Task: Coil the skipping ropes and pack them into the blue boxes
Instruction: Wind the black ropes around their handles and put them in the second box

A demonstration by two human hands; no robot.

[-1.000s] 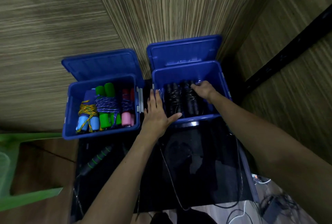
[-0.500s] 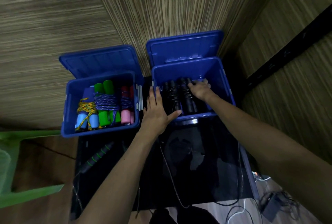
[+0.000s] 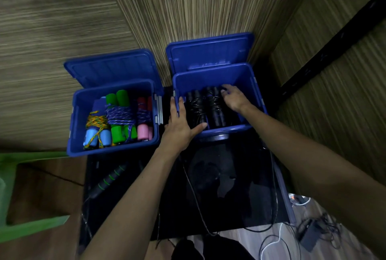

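Ropes (image 3: pixel 205 106) under right grip (image 3: pixel 235 98) (boxed)

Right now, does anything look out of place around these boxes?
Yes. One skipping rope, with a black handle ringed in green, lies uncoiled on the dark table in front of the left box, while the others sit bundled inside the boxes.

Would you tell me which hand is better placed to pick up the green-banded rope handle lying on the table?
Left hand: it rests nearer the green-banded handle; the right hand is inside the right box.
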